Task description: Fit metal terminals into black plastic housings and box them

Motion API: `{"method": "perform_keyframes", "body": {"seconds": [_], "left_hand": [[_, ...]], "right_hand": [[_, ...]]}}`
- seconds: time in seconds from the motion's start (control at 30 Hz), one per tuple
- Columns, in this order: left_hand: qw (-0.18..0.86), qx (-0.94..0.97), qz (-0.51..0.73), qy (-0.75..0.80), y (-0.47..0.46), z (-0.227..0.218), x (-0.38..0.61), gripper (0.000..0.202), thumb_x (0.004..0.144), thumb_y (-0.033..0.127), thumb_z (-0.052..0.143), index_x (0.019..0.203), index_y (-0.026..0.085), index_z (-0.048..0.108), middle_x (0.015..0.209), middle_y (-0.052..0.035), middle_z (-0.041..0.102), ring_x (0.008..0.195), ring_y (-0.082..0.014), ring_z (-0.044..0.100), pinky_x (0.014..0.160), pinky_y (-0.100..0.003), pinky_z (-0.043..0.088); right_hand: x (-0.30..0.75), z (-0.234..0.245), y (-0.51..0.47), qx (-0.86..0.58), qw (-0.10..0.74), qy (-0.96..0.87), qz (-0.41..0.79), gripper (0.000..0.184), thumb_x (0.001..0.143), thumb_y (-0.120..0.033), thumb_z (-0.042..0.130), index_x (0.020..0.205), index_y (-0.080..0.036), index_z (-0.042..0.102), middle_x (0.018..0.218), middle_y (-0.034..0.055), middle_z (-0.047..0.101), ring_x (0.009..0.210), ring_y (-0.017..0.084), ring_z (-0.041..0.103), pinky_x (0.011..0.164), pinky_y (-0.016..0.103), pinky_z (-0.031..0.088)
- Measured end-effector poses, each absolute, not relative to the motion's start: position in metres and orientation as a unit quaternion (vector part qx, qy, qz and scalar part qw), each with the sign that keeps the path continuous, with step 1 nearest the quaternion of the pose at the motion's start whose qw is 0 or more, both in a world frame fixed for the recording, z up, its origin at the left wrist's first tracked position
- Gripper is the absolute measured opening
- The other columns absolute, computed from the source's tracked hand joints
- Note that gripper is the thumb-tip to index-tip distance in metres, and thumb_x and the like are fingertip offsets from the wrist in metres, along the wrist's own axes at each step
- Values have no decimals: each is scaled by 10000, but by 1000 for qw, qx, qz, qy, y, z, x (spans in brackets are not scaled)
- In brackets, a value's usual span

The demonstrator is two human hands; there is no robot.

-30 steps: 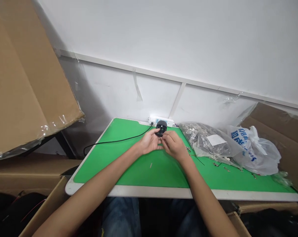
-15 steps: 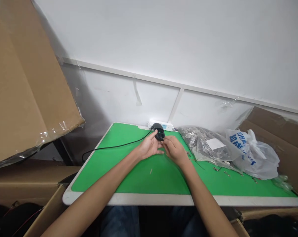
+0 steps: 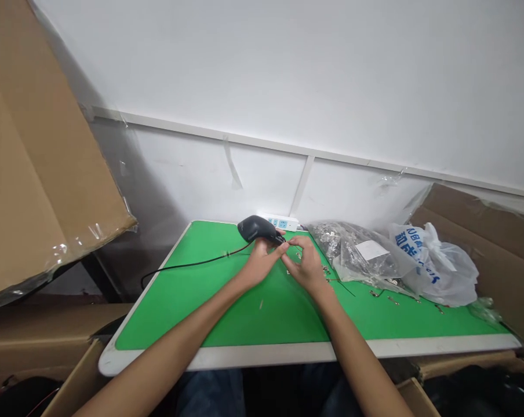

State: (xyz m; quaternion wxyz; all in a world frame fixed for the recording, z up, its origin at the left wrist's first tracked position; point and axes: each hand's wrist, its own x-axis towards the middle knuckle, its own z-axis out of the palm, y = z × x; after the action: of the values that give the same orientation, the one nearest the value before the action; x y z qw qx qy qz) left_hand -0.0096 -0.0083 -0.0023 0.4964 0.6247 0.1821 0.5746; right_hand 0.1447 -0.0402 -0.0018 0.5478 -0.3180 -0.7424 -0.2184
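Note:
My left hand (image 3: 262, 262) holds a black corded device (image 3: 257, 229) above the far middle of the green mat (image 3: 227, 307), its fingers closed round the near end of it. The device lies tipped sideways, its bulky end pointing left. A black cable (image 3: 188, 265) runs from it across the mat to the left edge. My right hand (image 3: 303, 263) is right beside the left one, thumb and fingers pinched at the device's near end; what it pinches is too small to name.
A white power strip (image 3: 283, 222) lies against the wall behind the device. Clear bags of small metal parts (image 3: 353, 252) and a white printed bag (image 3: 431, 263) sit at the right. Loose metal pieces (image 3: 390, 298) lie near them. Cardboard boxes (image 3: 40, 162) flank the table.
The device has turned from facing me to lying sideways, its bulky end swung left. My right hand's fingers rose slightly beside it. The camera view shifted a little to the right.

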Motion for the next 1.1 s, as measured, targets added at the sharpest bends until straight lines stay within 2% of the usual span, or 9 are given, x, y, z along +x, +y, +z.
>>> {"method": "perform_keyframes", "body": {"seconds": [0.1, 0.2, 0.5, 0.73, 0.97, 1.1], "left_hand": [[378, 703, 563, 213, -11, -1, -13, 385, 896, 466, 738, 1195, 239, 657, 1183, -76, 704, 1269, -286, 605, 1187, -465, 394], [309, 729, 567, 228, -14, 2, -15, 322, 928, 449, 684, 1183, 253, 680, 1161, -77, 716, 1279, -291, 611, 1174, -464, 419], [272, 747, 554, 245, -14, 2, -12, 345, 967, 498, 617, 1195, 252, 697, 1114, -82, 739, 1256, -267, 643, 1143, -447, 488], [288, 727, 576, 239, -17, 5, -12, 364, 934, 465, 685, 1206, 223, 684, 1195, -99, 735, 1279, -268, 642, 1180, -476, 473], [401, 657, 594, 231, -23, 5, -7, 429, 860, 438, 786, 1208, 207, 686, 1337, -122, 695, 1246, -272, 671, 1165, -484, 491], [459, 632, 586, 217, -27, 8, -9, 517, 820, 412, 831, 1275, 226, 670, 1224, -96, 749, 1209, -283, 692, 1144, -498, 501]], "right_hand": [[143, -5, -41, -333, 540, -747, -198, 291, 976, -195, 599, 1246, -255, 510, 1049, 79, 679, 968, 244, 710, 801, 417, 635], [143, -7, -42, -357, 543, -737, -188, 286, 967, -183, 593, 1234, -254, 518, 1051, 76, 679, 963, 246, 706, 810, 415, 633], [140, -8, -45, -382, 528, -735, -188, 302, 938, -126, 552, 1214, -245, 524, 1050, 84, 687, 967, 253, 712, 800, 410, 635], [135, -11, -45, -406, 550, -710, -171, 286, 947, -160, 552, 1215, -250, 513, 1035, 74, 681, 934, 241, 727, 782, 403, 652], [134, -13, -44, -397, 585, -693, -138, 267, 958, -204, 581, 1209, -252, 505, 1026, 68, 676, 938, 241, 732, 779, 396, 657], [135, -12, -46, -403, 577, -701, -116, 251, 957, -217, 598, 1190, -258, 516, 1033, 64, 689, 937, 240, 733, 798, 403, 648]]}}
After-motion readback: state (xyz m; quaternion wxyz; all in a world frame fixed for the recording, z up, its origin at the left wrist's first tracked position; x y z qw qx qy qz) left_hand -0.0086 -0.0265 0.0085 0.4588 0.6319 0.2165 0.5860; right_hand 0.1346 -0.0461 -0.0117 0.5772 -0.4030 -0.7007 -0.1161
